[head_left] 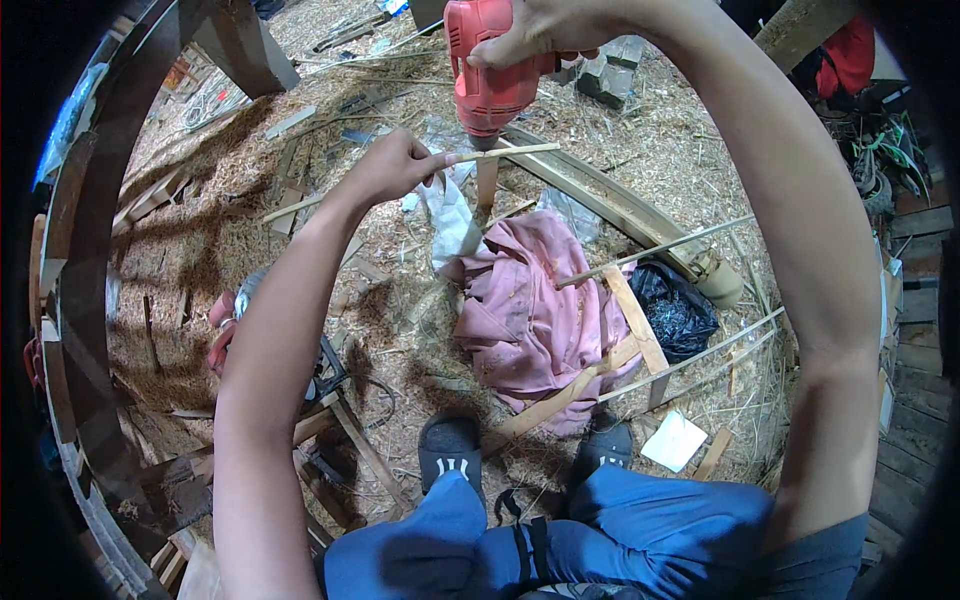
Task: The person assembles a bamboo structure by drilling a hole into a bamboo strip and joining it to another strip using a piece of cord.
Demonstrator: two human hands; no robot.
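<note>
My right hand is closed round a red power drill at the top of the head view, its nose pointing down. My left hand is closed on a thin pale wooden strip, which lies just under the drill's nose. Beneath the strip a short upright piece of wood shows, beside a white crumpled sheet. Whether the drill's tip touches the strip I cannot tell.
Shavings cover the floor. A pink cloth, black bag, long boards and jointed battens lie below. Dark curved timber runs along the left. A tool with a cable lies near my left forearm.
</note>
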